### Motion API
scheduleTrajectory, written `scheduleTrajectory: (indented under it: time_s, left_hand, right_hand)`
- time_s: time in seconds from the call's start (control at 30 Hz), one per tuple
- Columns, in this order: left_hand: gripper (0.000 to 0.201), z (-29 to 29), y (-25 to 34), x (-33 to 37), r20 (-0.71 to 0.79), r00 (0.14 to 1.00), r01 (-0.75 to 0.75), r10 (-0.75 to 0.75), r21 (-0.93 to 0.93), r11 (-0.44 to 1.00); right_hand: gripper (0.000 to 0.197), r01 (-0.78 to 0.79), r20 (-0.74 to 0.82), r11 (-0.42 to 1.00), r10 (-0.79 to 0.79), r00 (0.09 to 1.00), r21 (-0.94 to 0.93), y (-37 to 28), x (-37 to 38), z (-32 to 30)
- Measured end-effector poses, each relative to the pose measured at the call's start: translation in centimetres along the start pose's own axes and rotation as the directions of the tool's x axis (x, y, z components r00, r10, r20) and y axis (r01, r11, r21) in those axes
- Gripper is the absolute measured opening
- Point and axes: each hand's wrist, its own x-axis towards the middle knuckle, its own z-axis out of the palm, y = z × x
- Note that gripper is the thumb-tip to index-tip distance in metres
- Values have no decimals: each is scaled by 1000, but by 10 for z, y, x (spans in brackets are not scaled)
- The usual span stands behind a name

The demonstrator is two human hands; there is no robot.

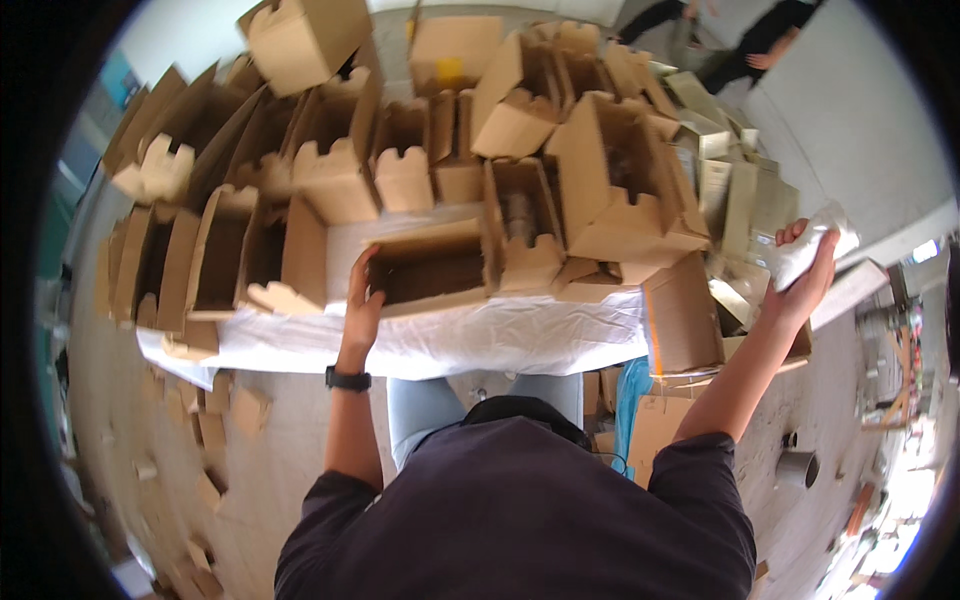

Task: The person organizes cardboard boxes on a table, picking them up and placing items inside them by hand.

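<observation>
Table (560, 335): box (435, 304) in left grip (362, 308).

Toward three o'clock, the right hand (817, 282) partly hides a packet (796, 262); at one-thirty, a person (775, 38) is cropped; four-o'clock clutter (860, 508) blurs.

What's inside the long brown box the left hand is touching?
Inside the long brown box, touched by the left hand, only shadowy cardboard shows; I see no object. The near wall may cover part of the bottom, so I can't tell what's hidden there.
</observation>
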Motion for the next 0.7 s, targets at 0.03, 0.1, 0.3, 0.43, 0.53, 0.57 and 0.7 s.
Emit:
scheduleTrajectory:
  time_s: [0.03,0.1,0.3,0.43,0.53,0.57,0.7]
  left_hand:
    - [74,2,-2,4,12,999,-39,38,53,998]
    - [75,-1,7,-2,-3,998,-61,62,95,994]
    - [74,-2,19,-8,-32,998,-47,50,96,994]
    - [73,2,18,-5,-32,998,-57,60,93,994]
    - [72,4,18,-1,-27,997,-66,69,76,995]
    - [72,3,15,-2,-29,997,-66,68,70,995]
    - [71,3,9,2,-47,998,-46,49,55,997]
  right_hand:
    - [35,57,56,998,-55,997,-39,1,-17,17]
    - [40,75,164,987,-52,985,-141,16,-50,48]
    - [51,-224,371,975,203,906,13,65,-144,110]
    - [44,-711,309,685,649,695,159,101,-219,143]
    - [43,-791,388,569,692,608,224,106,-240,152]
    - [45,-793,430,568,672,602,222,105,-237,160]
    - [49,-505,593,861,437,676,-59,115,-206,195]
